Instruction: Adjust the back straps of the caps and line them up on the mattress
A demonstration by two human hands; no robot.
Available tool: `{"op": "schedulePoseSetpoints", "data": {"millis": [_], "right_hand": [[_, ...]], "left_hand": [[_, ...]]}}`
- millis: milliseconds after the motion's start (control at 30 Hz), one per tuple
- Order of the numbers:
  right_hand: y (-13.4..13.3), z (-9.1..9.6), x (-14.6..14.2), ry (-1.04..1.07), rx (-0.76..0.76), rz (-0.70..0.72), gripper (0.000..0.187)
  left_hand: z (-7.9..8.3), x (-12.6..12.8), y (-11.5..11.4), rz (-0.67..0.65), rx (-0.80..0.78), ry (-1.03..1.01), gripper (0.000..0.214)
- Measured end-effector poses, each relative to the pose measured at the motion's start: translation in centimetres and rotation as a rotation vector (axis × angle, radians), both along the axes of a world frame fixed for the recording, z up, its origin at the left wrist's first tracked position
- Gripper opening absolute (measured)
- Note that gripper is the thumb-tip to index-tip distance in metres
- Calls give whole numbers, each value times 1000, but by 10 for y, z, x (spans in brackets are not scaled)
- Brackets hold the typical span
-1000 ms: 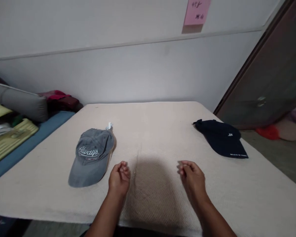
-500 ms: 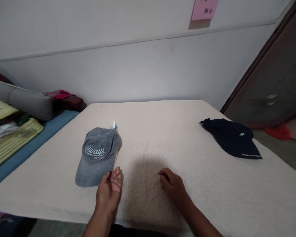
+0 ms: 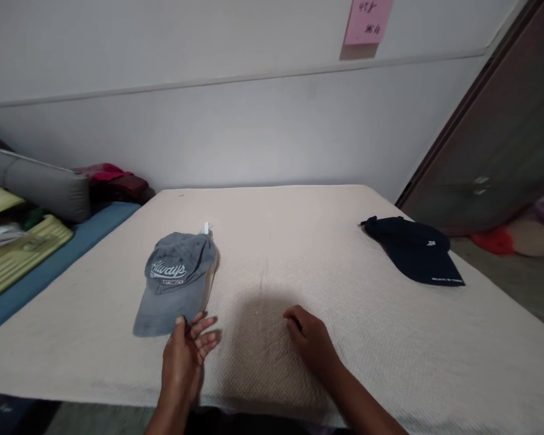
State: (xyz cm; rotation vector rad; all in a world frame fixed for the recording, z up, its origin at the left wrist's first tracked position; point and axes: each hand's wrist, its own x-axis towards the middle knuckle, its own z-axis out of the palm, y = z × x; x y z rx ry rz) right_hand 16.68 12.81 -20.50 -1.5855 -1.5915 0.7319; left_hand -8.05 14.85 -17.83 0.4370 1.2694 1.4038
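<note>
A grey baseball cap [image 3: 174, 278] with white "Always" lettering lies on the left of the cloth-covered table, brim toward me. My left hand [image 3: 185, 353] is at the brim's near right corner, thumb up against its edge and the other fingers spread apart. Whether the thumb touches the brim I cannot tell. My right hand [image 3: 312, 338] rests over the middle of the cloth with its fingers curled in and nothing visible in them. At the far right lies a dark navy cap [image 3: 412, 251], its brim pointing to the right and toward me.
The pale textured cloth [image 3: 272, 241] reaches back to a white wall. A pink note [image 3: 369, 23] is stuck on that wall. On the left are a grey cushion [image 3: 40, 184] and yellow ribbed items [image 3: 31, 251]. A dark door [image 3: 489, 133] stands at right.
My left hand has turned and shifted slightly left to the grey cap's brim, its fingers spreading. My right hand keeps its curled pose. The view has shifted a little.
</note>
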Motion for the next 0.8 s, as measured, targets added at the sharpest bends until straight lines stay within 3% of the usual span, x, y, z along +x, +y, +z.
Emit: {"op": "schedulePoseSetpoints", "data": {"millis": [267,367,433,533,667,800], "right_hand": [[1,1,-3,94,-1,-13,13],[6,4,-7,267,-76,-24,10],[8,8,-8,441,-126,-13,12],[10,17,-2,747,-179,28,30],[11,29,19,1140,-253,18,50],[11,36,42,1226,-182,-68,33]], "left_hand": [[18,17,3,55,255,292,28],[18,28,3,11,347,300,29],[17,39,-1,-32,323,249,35],[13,62,-15,-127,224,153,31],[0,92,-40,-352,145,193,24],[-16,106,-55,-555,81,77,15]]}}
